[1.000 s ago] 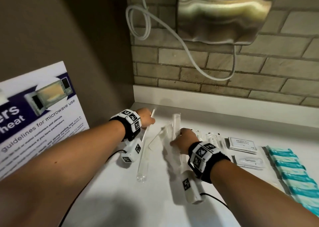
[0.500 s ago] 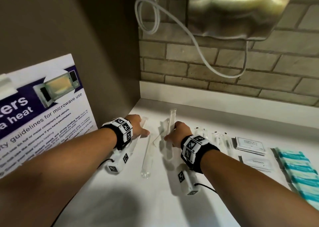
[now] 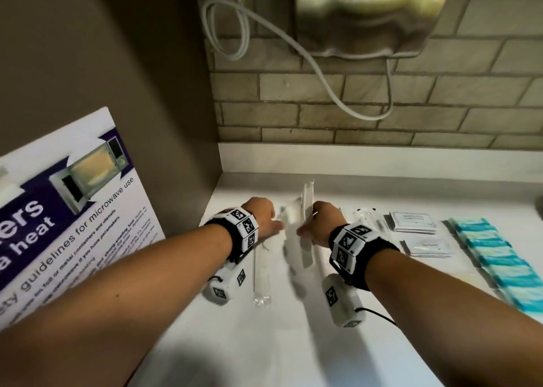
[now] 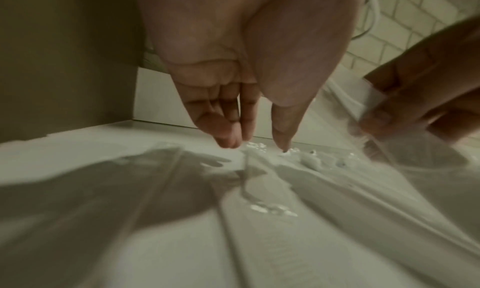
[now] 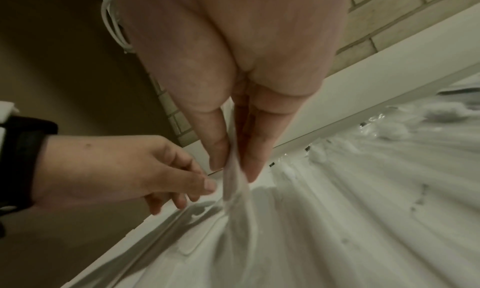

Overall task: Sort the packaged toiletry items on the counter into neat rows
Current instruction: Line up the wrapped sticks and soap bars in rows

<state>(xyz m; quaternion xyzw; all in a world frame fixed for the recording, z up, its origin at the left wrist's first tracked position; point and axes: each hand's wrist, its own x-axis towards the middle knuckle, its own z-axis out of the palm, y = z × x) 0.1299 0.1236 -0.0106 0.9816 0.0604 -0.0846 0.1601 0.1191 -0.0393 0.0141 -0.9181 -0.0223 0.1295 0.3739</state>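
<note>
Fingers of the right hand pinch a clear sleeve holding a white comb, thumb on one face and fingertips on the other, so the comb stands tilted up off the desk, its free end toward 12 o'clock. The left hand, just at 9 o'clock of it, holds nothing: the left wrist view shows its fingers straight and pointing down, tips at or barely above the wrappers at the near ends of the packs; contact I cannot tell.

Judging by looks, the comb pack is light and stiff along its length, but the film around it is slick and loose, so a pinch on bare film may slide or crumple. Better to take hold across the comb's spine near its middle, where the plastic inside gives the fingers something hard.

A long clear tube pack lies flat at 7 o'clock of the left hand, running toward 6 o'clock; it would likely roll, so grip it by the sides. Further out, at 3 o'clock of the right hand, small clear packs lie in a line, then white sachets, then a row of teal packets near the desk's right edge.
</note>
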